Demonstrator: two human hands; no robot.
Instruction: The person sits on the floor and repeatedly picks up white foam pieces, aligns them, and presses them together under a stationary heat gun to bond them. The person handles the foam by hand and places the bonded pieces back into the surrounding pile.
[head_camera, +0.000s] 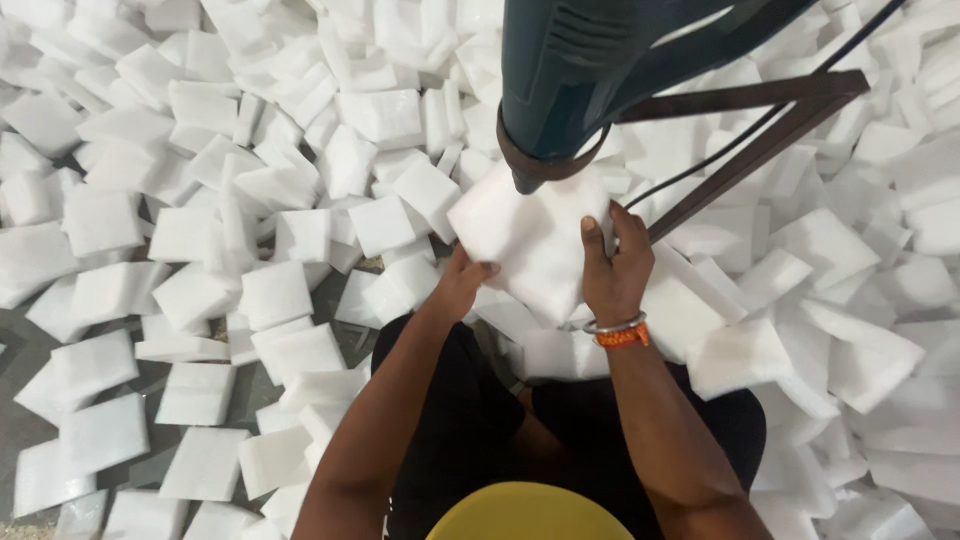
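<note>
Both hands gripping one white foam piece (535, 245), left hand (462, 280) and right hand (612, 270) at opposite edges, keeping it steady beneath dark green power tool (590, 70). Surrounded by loose foam blocks (200, 230) covering grey floor (30, 350).

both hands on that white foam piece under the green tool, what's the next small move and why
Probably nudge the white foam piece so the chosen spot sits squarely beneath the green tool. Its tip already meets the piece's upper edge, and the left hand and right hand hold opposite sides, so a small shift looks easy.
</note>
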